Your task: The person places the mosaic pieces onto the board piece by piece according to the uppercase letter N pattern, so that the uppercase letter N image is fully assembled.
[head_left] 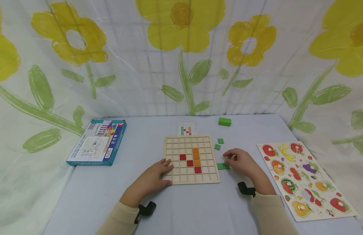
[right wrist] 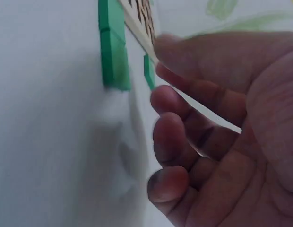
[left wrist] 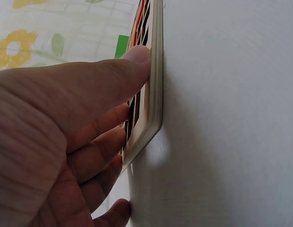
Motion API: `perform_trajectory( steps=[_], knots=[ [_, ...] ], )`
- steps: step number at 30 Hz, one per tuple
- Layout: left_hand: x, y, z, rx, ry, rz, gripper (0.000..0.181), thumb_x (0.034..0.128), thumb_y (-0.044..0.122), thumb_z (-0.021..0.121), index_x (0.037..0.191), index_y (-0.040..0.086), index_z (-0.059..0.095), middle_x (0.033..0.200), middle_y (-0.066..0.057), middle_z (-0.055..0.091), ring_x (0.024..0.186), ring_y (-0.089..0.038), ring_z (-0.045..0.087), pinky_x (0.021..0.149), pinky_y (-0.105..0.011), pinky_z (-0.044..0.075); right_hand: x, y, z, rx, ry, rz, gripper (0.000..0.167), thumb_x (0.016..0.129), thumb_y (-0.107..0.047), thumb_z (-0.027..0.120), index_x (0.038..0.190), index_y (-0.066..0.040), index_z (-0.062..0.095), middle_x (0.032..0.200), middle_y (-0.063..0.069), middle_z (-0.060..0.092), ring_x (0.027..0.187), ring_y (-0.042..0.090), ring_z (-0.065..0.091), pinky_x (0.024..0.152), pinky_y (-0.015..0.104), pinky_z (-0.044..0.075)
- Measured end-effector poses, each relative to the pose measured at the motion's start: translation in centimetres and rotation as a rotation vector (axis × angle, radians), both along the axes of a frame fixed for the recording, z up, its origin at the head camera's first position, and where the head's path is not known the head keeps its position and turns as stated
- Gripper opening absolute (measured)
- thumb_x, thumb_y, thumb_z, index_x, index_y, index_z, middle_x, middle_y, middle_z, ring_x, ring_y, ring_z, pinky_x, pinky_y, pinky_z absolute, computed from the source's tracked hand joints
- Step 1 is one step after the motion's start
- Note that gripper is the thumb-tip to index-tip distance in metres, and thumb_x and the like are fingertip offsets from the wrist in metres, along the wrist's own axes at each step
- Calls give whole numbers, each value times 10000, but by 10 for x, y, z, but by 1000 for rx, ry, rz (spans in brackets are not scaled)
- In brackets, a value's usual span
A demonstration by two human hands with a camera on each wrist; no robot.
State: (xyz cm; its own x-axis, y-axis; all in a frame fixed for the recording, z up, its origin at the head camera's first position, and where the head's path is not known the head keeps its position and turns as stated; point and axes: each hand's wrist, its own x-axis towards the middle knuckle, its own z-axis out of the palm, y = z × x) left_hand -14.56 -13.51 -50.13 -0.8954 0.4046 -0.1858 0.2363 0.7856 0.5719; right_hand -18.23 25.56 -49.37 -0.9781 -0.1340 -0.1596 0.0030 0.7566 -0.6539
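A wooden grid board [head_left: 175, 178] lies flat with red square tiles [head_left: 182, 157] and orange square tiles [head_left: 195, 150] in some cells. My left hand [head_left: 155, 174] rests at the board's left side, its thumb on the front left corner [left wrist: 153, 120]. Just right of the board, my right hand [head_left: 240, 161] hovers over the cloth with loosely bent fingers and nothing seen between them. Below its fingertips lie two green tiles [head_left: 223, 166] side by side, also in the right wrist view as green pieces [right wrist: 113, 52]. Two more green tiles [head_left: 217, 147] lie farther back.
A small pattern card [head_left: 182, 124] touches the board's back edge. Behind and to the right sits a green block [head_left: 224, 121]. A teal-edged box [head_left: 96, 143] is at the left, and a fruit puzzle board [head_left: 307, 179] at the right. A flowered curtain [head_left: 146, 71] hangs behind the table.
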Motion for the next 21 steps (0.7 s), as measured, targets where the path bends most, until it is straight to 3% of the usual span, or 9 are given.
perform_trajectory(
  steps=[6, 11, 15, 21],
  knots=[
    [1, -1, -1, 4, -4, 7, 664, 944, 274, 873, 1543, 117, 632, 1722, -46, 466, 1663, -325, 320, 1313, -591, 348, 12, 10, -10, -15, -15, 90, 286, 937, -124, 848, 1218, -119, 793, 1111, 48, 673, 943, 209, 553, 786, 309, 502],
    [1, -1, 0, 7, -9, 10, 664, 948, 276, 869, 1547, 122, 628, 1726, -40, 460, 1666, -320, 314, 1314, -594, 346, 16, 4, -11, -1, 27, 87, 239, 937, -102, 844, 1170, -108, 793, 1076, 51, 664, 919, 205, 547, 767, 313, 499],
    [2, 0, 2, 9, -14, 9, 662, 948, 272, 868, 1547, 120, 629, 1725, -41, 462, 1667, -320, 311, 1313, -597, 345, 17, 2, -12, 25, 40, 68, 215, 941, -87, 838, 1147, -91, 778, 1087, 76, 660, 920, 211, 548, 777, 327, 501],
    [2, 1, 3, 7, -15, 11, 661, 952, 272, 865, 1550, 121, 625, 1727, -37, 459, 1669, -317, 308, 1317, -591, 341, 15, 6, -12, 35, 29, -60, 223, 961, -118, 817, 1154, -102, 707, 1049, 75, 662, 935, 236, 575, 782, 334, 507]
  ],
)
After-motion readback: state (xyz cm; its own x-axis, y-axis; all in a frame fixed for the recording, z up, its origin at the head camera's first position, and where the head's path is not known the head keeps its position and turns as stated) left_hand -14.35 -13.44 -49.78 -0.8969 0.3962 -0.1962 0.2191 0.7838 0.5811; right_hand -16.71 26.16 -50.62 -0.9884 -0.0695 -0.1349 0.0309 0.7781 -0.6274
